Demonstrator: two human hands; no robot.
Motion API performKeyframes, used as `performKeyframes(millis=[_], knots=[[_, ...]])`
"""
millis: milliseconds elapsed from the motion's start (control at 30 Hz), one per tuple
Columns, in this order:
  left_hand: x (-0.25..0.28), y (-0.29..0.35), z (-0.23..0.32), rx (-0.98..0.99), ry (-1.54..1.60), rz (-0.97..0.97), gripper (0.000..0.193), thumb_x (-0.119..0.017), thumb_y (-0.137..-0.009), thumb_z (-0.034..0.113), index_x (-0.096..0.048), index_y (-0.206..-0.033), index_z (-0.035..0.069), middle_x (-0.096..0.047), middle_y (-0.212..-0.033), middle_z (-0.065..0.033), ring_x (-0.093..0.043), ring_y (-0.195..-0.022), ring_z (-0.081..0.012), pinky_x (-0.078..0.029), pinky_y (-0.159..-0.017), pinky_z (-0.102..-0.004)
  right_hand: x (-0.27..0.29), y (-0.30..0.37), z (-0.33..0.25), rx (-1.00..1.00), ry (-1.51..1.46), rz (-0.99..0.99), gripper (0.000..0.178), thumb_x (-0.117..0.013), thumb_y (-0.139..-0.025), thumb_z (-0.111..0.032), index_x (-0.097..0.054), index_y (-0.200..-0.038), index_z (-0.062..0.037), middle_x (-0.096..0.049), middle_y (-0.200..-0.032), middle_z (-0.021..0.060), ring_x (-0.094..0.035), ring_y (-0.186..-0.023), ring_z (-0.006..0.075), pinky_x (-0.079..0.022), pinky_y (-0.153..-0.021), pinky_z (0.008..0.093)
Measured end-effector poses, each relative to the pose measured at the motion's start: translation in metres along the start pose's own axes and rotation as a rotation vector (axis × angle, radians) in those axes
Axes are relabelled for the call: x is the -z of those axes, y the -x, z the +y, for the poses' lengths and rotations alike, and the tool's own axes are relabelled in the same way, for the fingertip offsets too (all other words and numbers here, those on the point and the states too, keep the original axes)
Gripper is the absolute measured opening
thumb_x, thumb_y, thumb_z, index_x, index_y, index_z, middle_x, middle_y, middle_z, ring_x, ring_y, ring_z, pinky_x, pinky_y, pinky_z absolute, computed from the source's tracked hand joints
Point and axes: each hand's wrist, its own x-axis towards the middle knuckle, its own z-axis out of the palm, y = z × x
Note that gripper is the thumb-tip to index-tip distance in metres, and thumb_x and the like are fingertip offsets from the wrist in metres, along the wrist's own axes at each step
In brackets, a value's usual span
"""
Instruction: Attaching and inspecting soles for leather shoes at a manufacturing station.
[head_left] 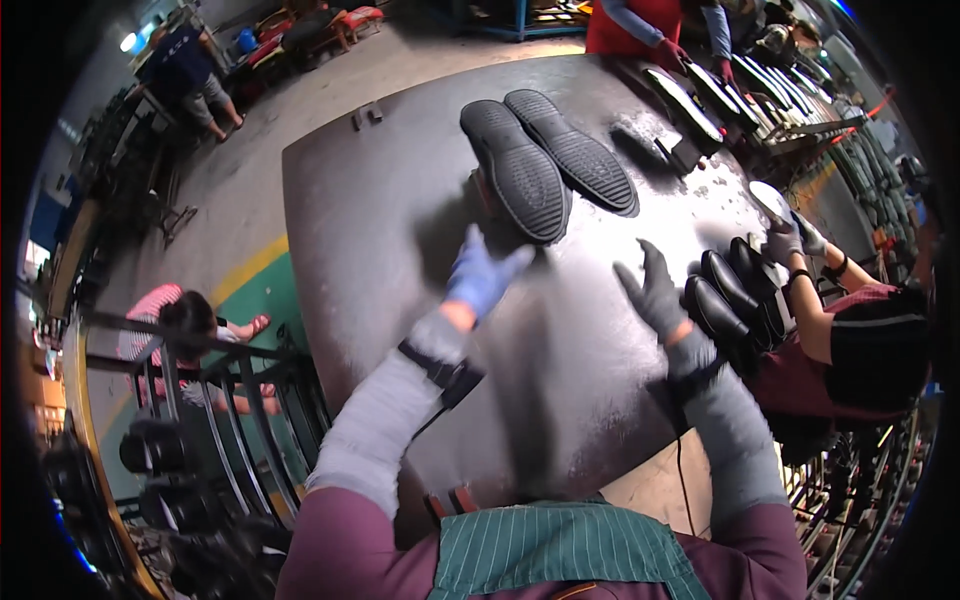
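Blue-gloved left hand [478,275], grey-gloved right hand [655,290]: fingers spread, empty. Paired long, black, ribbed, rubber-looking soles [515,172] just beyond left hand, tread up. Judged light, flexible, grippy; best hold: side edges.

Worktable [350,200]: broad grey top, smooth, glossy, scuffed; surface worn along left side and near edge. Two black soles [515,170] at far middle, side by side, ribbed undersides up, toes and heels aligned lengthwise but slightly staggered; actual contact with top hidden beneath them. Two small metal pieces [374,114] close together by far left edge. Dark block [684,155] toward far right; pale specks [715,190] scattered just beside it. Black shoes [715,308] at right edge; exact support under shoes unclear.
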Motion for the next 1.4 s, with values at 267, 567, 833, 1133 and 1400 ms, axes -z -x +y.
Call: performKeyframes(millis=[267, 567, 833, 1133, 1400], knots=[[-0.042, -0.09, 0.004, 0.316, 1.023, -0.074, 0.055, -0.076, -0.075, 0.024, -0.054, -0.117, -0.003, -0.062, -0.11, -0.0129, -0.062, -0.093, -0.0226, -0.05, -0.084, -0.0329, -0.045, -0.174, 0.019, -0.735, -1.158, -0.513, 0.052, -0.077, -0.074, -0.037, -0.059, -0.109, -0.0035, -0.065, -0.095, 0.0079, -0.062, -0.079, 0.0187, -0.054, -0.068, 0.03], [-0.013, -0.031, -0.041, 0.263, 0.754, -0.349, 0.042, -0.073, -0.079, 0.03, -0.063, -0.101, -0.004, -0.067, -0.094, -0.0101, -0.065, -0.082, -0.0166, -0.053, -0.076, -0.0291, -0.124, -0.058, 0.069, -0.685, -1.087, -0.15, 0.066, -0.07, -0.075, -0.054, -0.058, -0.114, -0.0021, -0.065, -0.098, 0.0064, -0.06, -0.081, 0.0171, -0.05, -0.075, 0.0313], [0.081, 0.139, -0.12, 0.262, 0.635, -0.384, 0.045, -0.07, -0.081, 0.03, -0.059, -0.11, -0.003, -0.065, -0.1, -0.0095, -0.063, -0.084, -0.0153, -0.052, -0.079, -0.029, -0.038, 0.117, -0.069, -0.57, -1.051, -0.245, 0.063, -0.068, -0.077, -0.053, -0.059, -0.112, -0.0018, -0.064, -0.093, 0.0036, -0.059, -0.079, 0.0112, -0.049, -0.067, 0.0247], [0.113, 0.372, -0.102, 0.427, 0.911, -0.329, 0.047, -0.065, -0.084, 0.025, -0.053, -0.124, 0.002, -0.061, -0.115, -0.009, -0.06, -0.103, -0.0194, -0.049, -0.091, -0.0328, 0.023, 0.24, -0.094, -0.726, -1.009, -0.48, 0.059, -0.067, -0.081, -0.048, -0.059, -0.113, 0.0014, -0.065, -0.098, 0.0069, -0.06, -0.087, 0.0132, -0.048, -0.079, 0.0264], [0.053, 0.471, -0.063, 0.393, 1.045, -0.01, 0.049, -0.064, -0.084, 0.023, -0.051, -0.125, 0.0, -0.059, -0.118, -0.0116, -0.059, -0.105, -0.0235, -0.046, -0.096, -0.0362, 0.029, 0.253, -0.086, -0.704, -1.094, -0.56, 0.046, -0.068, -0.083, -0.038, -0.062, -0.105, 0.0015, -0.065, -0.089, 0.0083, -0.061, -0.073, 0.0147, -0.051, -0.068, 0.0277]])
